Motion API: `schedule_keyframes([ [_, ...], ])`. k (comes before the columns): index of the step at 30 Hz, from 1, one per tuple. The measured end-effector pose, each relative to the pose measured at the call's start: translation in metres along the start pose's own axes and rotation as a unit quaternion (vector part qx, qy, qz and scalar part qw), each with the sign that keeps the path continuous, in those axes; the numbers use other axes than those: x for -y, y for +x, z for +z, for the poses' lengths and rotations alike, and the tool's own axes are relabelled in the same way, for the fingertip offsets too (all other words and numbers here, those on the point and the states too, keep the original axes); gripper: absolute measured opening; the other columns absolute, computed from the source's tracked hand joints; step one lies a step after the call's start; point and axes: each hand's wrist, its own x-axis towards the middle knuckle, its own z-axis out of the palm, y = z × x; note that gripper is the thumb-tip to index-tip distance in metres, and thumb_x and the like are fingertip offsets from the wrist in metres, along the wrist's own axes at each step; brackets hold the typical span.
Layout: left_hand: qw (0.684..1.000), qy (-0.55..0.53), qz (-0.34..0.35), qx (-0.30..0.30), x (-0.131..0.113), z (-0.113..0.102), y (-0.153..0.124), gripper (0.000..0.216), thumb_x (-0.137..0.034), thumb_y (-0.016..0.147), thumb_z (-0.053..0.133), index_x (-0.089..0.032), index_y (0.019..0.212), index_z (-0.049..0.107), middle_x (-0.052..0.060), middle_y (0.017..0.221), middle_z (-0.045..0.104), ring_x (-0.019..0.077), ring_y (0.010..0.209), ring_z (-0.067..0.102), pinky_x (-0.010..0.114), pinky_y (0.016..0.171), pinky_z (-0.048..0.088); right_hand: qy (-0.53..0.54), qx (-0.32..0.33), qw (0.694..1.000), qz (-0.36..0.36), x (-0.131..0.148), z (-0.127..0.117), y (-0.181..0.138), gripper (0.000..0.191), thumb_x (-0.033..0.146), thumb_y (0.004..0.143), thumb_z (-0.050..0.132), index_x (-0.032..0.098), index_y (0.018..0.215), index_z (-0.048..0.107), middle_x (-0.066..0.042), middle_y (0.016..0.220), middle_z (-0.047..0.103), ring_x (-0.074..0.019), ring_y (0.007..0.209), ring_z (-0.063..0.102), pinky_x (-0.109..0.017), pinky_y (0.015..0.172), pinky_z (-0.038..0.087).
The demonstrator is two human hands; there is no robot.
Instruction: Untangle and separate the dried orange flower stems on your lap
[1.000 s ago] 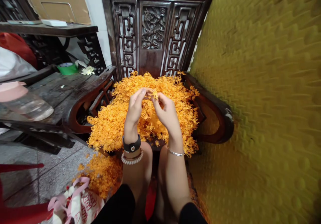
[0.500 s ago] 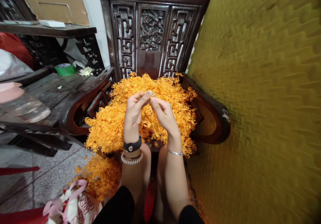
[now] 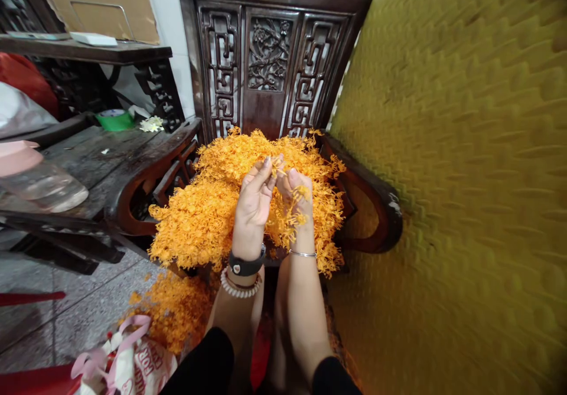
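Note:
A big heap of orange artificial flower pieces (image 3: 195,224), with thin curled petals, lies on the chair seat in front of me. Above it, my left hand (image 3: 254,197) pinches a small orange flower piece (image 3: 277,166) between thumb and fingers. My right hand (image 3: 301,200) is close beside it, palm turned inward, its fingers bent around the same piece and partly hidden. More orange pieces (image 3: 296,218) dangle in a loose strand across my right palm toward the wrist. Where the fingertips meet is too small to make out clearly.
The dark carved chair (image 3: 270,108) has armrests on both sides. A yellow textured panel (image 3: 465,147) stands close at right. On the left bench are a clear bottle (image 3: 44,182) and green tape (image 3: 115,121). More orange pieces (image 3: 177,306) and a printed bag (image 3: 144,365) lie low left.
Both hands have shifted slightly right and turned. The right palm now faces inward, and a strand of orange pieces shows hanging across it.

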Motion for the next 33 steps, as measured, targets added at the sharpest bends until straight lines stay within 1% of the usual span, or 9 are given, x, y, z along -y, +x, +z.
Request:
schedule_keyframes([
  [4, 0.989, 0.133, 0.066, 0.008, -0.007, -0.014, 0.007, 0.022, -0.025, 0.089, 0.041, -0.018, 0.083, 0.061, 0.004, 0.091, 0.066, 0.0132, 0.097, 0.061, 0.029, 0.080, 0.052, -0.015, -0.076, 0.997, -0.029, 0.002, -0.003, -0.004, 0.054, 0.065, 0.082, 0.025, 0.022, 0.050, 0.014, 0.006, 0.045, 0.013, -0.0110, 0.043, 0.015, -0.031, 0.050, 0.028],
  [7, 0.990, 0.091, 0.100, -0.046, -0.019, -0.030, 0.013, 0.026, -0.024, 0.090, 0.039, -0.020, 0.080, 0.062, 0.003, 0.086, 0.067, 0.0118, 0.098, 0.061, 0.028, 0.086, 0.051, 0.007, -0.096, 0.994, -0.041, 0.006, -0.004, -0.003, 0.054, 0.065, 0.083, 0.011, 0.022, 0.051, 0.011, 0.006, 0.044, 0.011, -0.0111, 0.042, 0.016, -0.032, 0.052, 0.031],
  [11, 0.984, 0.080, 0.137, -0.079, -0.032, -0.036, 0.010, 0.012, -0.028, 0.081, 0.055, -0.021, 0.087, 0.062, 0.003, 0.093, 0.067, 0.0122, 0.093, 0.063, 0.027, 0.088, 0.050, -0.007, -0.037, 0.999, -0.024, 0.011, -0.002, 0.000, 0.048, 0.055, 0.084, 0.039, 0.021, 0.051, 0.026, 0.006, 0.050, 0.024, -0.0087, 0.046, 0.022, -0.027, 0.050, 0.025],
  [16, 0.979, 0.158, 0.123, 0.035, -0.031, -0.029, 0.005, 0.025, -0.030, 0.080, 0.055, -0.023, 0.104, 0.056, 0.004, 0.096, 0.064, 0.0119, 0.084, 0.063, 0.028, 0.081, 0.050, -0.104, -0.150, 0.981, -0.068, 0.015, 0.012, -0.002, 0.044, 0.036, 0.074, 0.062, 0.021, 0.056, 0.025, 0.006, 0.058, 0.023, -0.0073, 0.052, 0.023, -0.026, 0.053, 0.026],
  [21, 0.957, 0.230, 0.167, 0.054, -0.025, -0.025, 0.004, 0.030, -0.044, 0.087, 0.037, -0.022, 0.083, 0.057, 0.003, 0.075, 0.058, 0.0115, 0.064, 0.055, 0.026, 0.062, 0.048, -0.163, -0.225, 0.958, -0.070, 0.016, 0.026, -0.006, 0.045, 0.036, 0.075, 0.060, 0.022, 0.058, 0.021, 0.007, 0.058, 0.020, -0.0074, 0.052, 0.021, -0.025, 0.050, 0.024],
  [23, 0.931, 0.305, 0.163, 0.113, -0.026, -0.024, 0.000, 0.041, -0.053, 0.086, 0.033, -0.021, 0.075, 0.056, 0.003, 0.073, 0.056, 0.0129, 0.065, 0.053, 0.026, 0.059, 0.044, -0.178, -0.247, 0.949, -0.086, 0.017, 0.029, -0.008, 0.044, 0.035, 0.077, 0.058, 0.022, 0.058, 0.021, 0.007, 0.058, 0.020, -0.0075, 0.052, 0.021, -0.026, 0.050, 0.023],
  [26, 0.868, 0.428, 0.145, 0.205, -0.029, -0.021, -0.007, 0.038, -0.055, 0.077, 0.050, -0.019, 0.066, 0.055, 0.001, 0.065, 0.052, 0.0127, 0.062, 0.048, 0.026, 0.056, 0.039, -0.216, -0.271, 0.932, -0.102, 0.021, 0.029, -0.010, 0.043, 0.035, 0.078, 0.057, 0.022, 0.058, 0.022, 0.006, 0.058, 0.022, -0.0079, 0.052, 0.022, -0.026, 0.051, 0.024],
  [29, 0.857, 0.453, 0.167, 0.180, -0.031, -0.019, -0.011, 0.035, -0.047, 0.077, 0.055, -0.018, 0.057, 0.048, -0.002, 0.056, 0.041, 0.0104, 0.055, 0.039, 0.025, 0.051, 0.032, -0.211, -0.217, 0.950, -0.078, 0.027, 0.025, -0.010, 0.038, 0.039, 0.080, 0.054, 0.021, 0.058, 0.028, 0.006, 0.057, 0.026, -0.0079, 0.052, 0.027, -0.025, 0.052, 0.027],
  [33, 0.864, 0.445, 0.199, 0.128, -0.035, -0.017, -0.012, 0.035, -0.042, 0.083, 0.049, -0.018, 0.058, 0.047, -0.002, 0.055, 0.040, 0.0104, 0.053, 0.037, 0.026, 0.052, 0.030, -0.129, 0.021, 0.991, 0.041, 0.032, 0.011, -0.010, 0.038, 0.049, 0.084, 0.042, 0.019, 0.059, 0.044, 0.005, 0.054, 0.031, -0.0076, 0.049, 0.028, -0.025, 0.048, 0.025],
])
